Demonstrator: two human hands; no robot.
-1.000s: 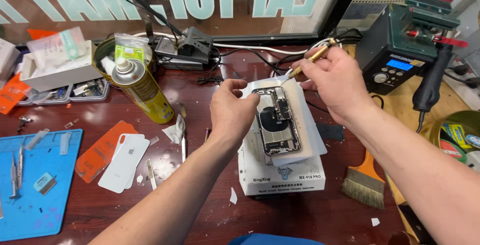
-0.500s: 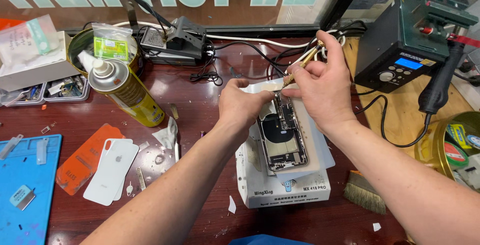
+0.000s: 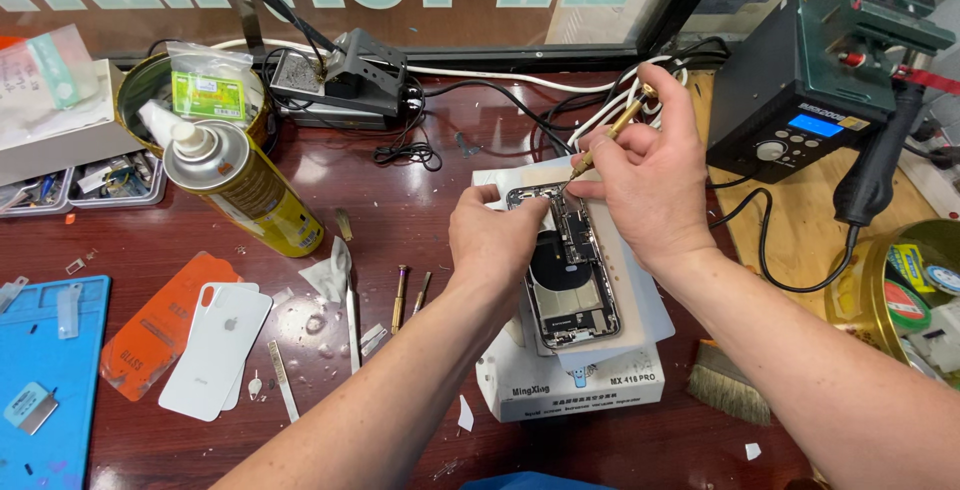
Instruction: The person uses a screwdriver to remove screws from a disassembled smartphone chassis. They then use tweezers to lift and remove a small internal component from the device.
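An opened phone with its insides showing lies on a white box on the dark red table. My left hand presses on the phone's upper left edge, fingers curled on it. A thin brass-handled screwdriver is gripped in my right hand, its tip down at the phone's top right part.
A yellow spray can lies left of the box. A white phone back cover and orange film rest near a blue mat. A green soldering station stands at right. A brush lies by the box.
The view has shifted and drawn closer. Both hands stay on the phone; my right hand with the screwdriver has lowered slightly toward the phone's top.
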